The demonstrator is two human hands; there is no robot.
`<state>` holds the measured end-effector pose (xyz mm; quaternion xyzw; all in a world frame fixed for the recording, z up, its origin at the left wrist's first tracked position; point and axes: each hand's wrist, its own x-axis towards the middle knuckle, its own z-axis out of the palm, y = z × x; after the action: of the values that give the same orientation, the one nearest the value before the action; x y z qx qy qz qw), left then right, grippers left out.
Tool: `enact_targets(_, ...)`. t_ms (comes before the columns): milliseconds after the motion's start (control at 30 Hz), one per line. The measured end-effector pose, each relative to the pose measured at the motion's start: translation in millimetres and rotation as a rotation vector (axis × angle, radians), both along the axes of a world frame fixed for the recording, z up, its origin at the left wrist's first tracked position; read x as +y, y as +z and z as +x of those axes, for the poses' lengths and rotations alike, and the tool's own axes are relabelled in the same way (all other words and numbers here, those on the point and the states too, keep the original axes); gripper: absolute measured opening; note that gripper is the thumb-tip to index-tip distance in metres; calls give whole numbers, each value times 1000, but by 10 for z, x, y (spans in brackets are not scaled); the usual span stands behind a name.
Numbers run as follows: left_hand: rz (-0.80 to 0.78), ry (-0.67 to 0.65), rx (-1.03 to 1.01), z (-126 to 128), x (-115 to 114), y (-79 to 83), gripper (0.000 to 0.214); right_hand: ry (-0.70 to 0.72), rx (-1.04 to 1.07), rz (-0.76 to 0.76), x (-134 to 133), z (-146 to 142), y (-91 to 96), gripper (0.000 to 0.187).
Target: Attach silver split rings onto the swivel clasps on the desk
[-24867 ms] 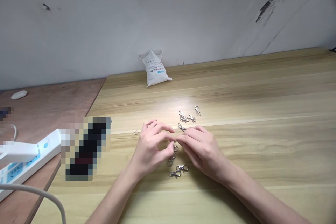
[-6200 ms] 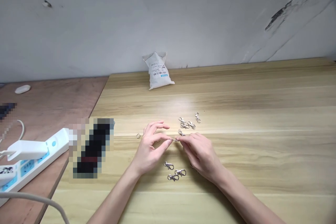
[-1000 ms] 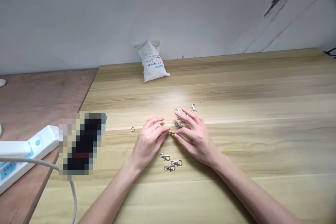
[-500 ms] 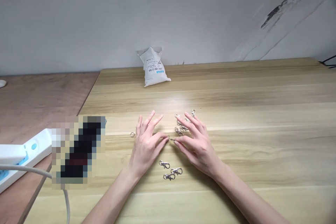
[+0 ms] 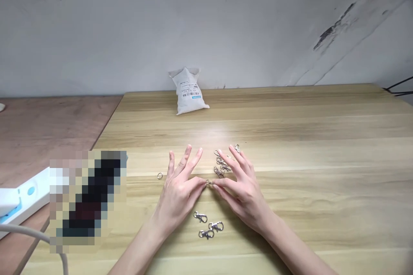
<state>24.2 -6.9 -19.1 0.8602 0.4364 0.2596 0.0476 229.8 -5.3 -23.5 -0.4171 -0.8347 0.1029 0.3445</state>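
Fingers (image 5: 197,183) of the left hand (image 5: 177,197) and right hand (image 5: 244,193) pinching one small metal piece (image 5: 209,182) tip to tip, the others spread, with a loose clasp heap (image 5: 220,164) just beyond the fingers, three clasps (image 5: 215,226) below them and a ring (image 5: 160,175) left of them on the tabletop (image 5: 290,137), all apparently unworked.

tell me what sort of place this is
Probably a plain work desk for small craft or assembly jobs. Swivel clasps and a split ring lie on the wooden table, the left hand and right hand pinch a metal piece, and a power strip sits nearby.
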Motion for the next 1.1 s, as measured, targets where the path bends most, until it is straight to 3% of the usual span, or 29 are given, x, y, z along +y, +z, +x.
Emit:
enact_targets(300, 35, 12, -28, 4, -1, 23, 11, -136, -40, 2, -4, -22, -28, 14)
enact_targets(467, 9, 33, -118, 16, -42, 47, 10, -78, -124, 75, -48, -77, 27, 17)
enact_targets(700, -13, -5, -175, 92, -119, 81, 11, -65, -56, 165, -52, -118, 15, 15)
enact_targets(1100, 72, 47, -120, 86, -119, 14, 12, -15, -177, 228, -64, -152, -95, 26)
